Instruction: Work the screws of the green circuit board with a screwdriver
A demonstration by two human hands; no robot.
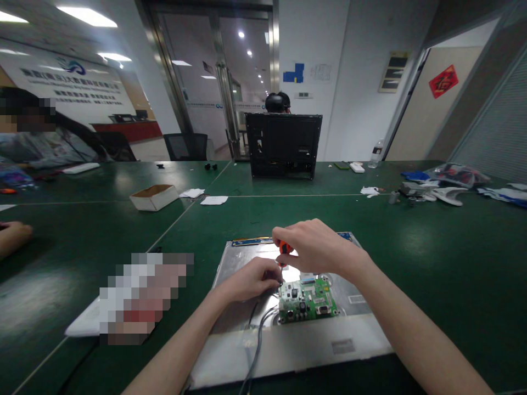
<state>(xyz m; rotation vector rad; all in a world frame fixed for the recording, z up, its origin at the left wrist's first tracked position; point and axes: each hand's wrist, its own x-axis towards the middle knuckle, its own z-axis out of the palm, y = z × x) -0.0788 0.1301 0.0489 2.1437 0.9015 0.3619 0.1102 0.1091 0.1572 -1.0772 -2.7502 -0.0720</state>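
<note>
Our right hand (319, 244) has its fingers closed round the orange screwdriver (285, 248), roughly upright at the far left corner of the green circuit board (308, 300); our left hand (252, 278) bunches beside its lower end, perhaps gripping something, we cannot tell.

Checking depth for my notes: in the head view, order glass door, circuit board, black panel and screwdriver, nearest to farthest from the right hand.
1. Screwdriver: in the right hand.
2. Circuit board: just below it.
3. Black panel: upright, across the table.
4. Glass door: beyond the table, left of centre.
</note>
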